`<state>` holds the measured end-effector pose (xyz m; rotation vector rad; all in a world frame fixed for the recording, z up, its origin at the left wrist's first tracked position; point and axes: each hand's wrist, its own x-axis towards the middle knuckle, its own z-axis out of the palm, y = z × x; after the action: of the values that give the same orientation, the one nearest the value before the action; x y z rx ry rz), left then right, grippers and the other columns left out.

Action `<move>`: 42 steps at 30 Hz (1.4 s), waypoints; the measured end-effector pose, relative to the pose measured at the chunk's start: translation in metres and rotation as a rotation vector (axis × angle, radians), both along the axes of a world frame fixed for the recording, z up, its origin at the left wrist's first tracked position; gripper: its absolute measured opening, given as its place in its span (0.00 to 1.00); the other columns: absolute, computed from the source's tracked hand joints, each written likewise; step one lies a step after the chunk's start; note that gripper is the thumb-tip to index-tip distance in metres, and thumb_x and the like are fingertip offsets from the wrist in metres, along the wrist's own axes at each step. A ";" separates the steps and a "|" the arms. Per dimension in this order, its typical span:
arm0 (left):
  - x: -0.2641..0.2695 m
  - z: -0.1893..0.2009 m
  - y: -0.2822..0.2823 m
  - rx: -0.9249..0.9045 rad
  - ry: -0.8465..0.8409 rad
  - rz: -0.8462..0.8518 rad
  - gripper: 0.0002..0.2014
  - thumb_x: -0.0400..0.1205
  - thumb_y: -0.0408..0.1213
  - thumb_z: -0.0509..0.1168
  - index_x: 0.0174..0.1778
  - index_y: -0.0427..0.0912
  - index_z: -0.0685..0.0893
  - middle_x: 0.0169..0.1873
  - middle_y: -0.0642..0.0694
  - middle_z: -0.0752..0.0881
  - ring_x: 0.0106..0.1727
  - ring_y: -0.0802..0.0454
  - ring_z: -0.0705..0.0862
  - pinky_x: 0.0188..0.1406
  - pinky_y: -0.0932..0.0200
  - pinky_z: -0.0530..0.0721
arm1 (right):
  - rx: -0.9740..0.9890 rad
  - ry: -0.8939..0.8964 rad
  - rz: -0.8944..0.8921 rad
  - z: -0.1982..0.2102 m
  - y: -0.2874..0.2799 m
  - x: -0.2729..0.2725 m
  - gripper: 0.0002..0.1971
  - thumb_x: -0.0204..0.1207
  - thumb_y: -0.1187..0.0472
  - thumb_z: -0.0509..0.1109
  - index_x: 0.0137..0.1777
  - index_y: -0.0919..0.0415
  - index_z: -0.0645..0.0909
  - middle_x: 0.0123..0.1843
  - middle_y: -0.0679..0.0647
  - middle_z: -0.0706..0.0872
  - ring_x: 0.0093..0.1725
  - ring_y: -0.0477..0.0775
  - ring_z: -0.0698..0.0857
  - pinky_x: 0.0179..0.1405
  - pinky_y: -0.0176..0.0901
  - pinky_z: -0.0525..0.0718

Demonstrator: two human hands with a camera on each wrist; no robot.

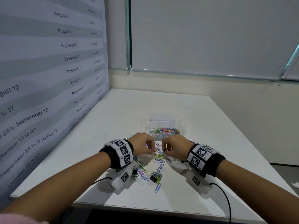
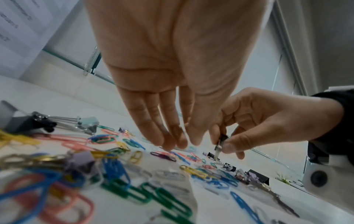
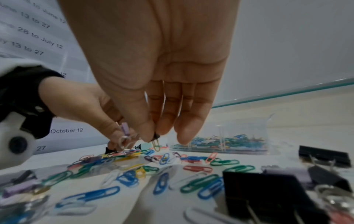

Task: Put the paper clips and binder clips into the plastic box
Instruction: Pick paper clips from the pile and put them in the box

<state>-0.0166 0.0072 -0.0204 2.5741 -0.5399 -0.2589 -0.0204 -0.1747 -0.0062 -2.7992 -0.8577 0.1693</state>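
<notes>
Both hands were down over the pile in the middle of the table (image 1: 202,110), almost knuckle to knuckle. The right hand (image 1: 174,147) had its thumb and forefinger pinched tight on a tiny black binder clip (image 3: 156,136), with the clip's wire loop dangling just above the paper clips (image 1: 155,168); its other fingers (image 3: 188,127) hung down fairly straight. The left hand (image 1: 142,143) had its fingertips bunched together too, pinching a little lilac clip (image 3: 124,128) with its wire loops hanging under it, right over the heap. From its own wrist view I couldn't see that clip at all, just fingers (image 2: 153,121) pointing down at the clips.

The box (image 1: 165,129) sat just beyond the hands, clear plastic with its lid flipped up at the back. It already had a thick layer of colored paper clips in it. I couldn't pick out any binder clips in there.

Plenty were lying loose on the table: blue, green, pink, yellow and white paper clips spread between and under the wrists, plus a few bigger black binder clips (image 1: 152,178) on the near side, and a lilac one (image 2: 80,160) by the left wrist.

A wall chart (image 1: 48,78) of dates ran hard along the table's left edge. The right and far parts of the top were open, and the near edge was close behind the forearms.
</notes>
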 end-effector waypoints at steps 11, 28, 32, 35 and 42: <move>0.002 0.005 0.009 0.028 0.014 0.078 0.13 0.85 0.31 0.52 0.56 0.39 0.82 0.40 0.50 0.83 0.35 0.56 0.78 0.32 0.65 0.74 | -0.022 0.005 -0.178 0.002 -0.025 0.018 0.10 0.82 0.57 0.60 0.52 0.63 0.78 0.48 0.57 0.85 0.42 0.52 0.76 0.42 0.40 0.70; 0.008 -0.016 0.100 0.256 0.065 0.402 0.13 0.80 0.44 0.63 0.58 0.43 0.77 0.42 0.49 0.78 0.49 0.48 0.80 0.44 0.60 0.72 | -0.163 0.006 -0.284 0.006 -0.058 0.034 0.07 0.77 0.60 0.66 0.53 0.54 0.80 0.51 0.51 0.82 0.47 0.48 0.77 0.48 0.38 0.75; 0.002 -0.007 0.091 0.227 -0.019 0.352 0.16 0.77 0.46 0.67 0.58 0.45 0.77 0.49 0.48 0.71 0.49 0.49 0.78 0.49 0.59 0.75 | -0.164 0.023 -0.107 0.004 -0.019 0.026 0.08 0.76 0.58 0.67 0.53 0.55 0.81 0.44 0.47 0.79 0.46 0.48 0.79 0.46 0.39 0.77; -0.006 0.003 0.075 0.212 0.020 0.198 0.14 0.75 0.44 0.71 0.55 0.46 0.81 0.44 0.51 0.77 0.47 0.52 0.78 0.48 0.59 0.75 | -0.196 0.037 -0.047 -0.003 0.004 0.027 0.12 0.74 0.54 0.69 0.56 0.56 0.81 0.51 0.51 0.83 0.53 0.52 0.82 0.49 0.41 0.77; -0.013 0.000 0.049 0.264 0.154 0.053 0.14 0.73 0.40 0.73 0.53 0.43 0.84 0.32 0.60 0.77 0.44 0.55 0.79 0.48 0.60 0.77 | -0.303 0.063 0.017 -0.015 0.034 0.034 0.21 0.74 0.41 0.67 0.56 0.57 0.77 0.58 0.57 0.83 0.54 0.58 0.80 0.53 0.47 0.77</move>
<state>-0.0295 0.0567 -0.0207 2.7862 -0.4029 -0.5366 0.0139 -0.1409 -0.0208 -3.0445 -0.9089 0.4206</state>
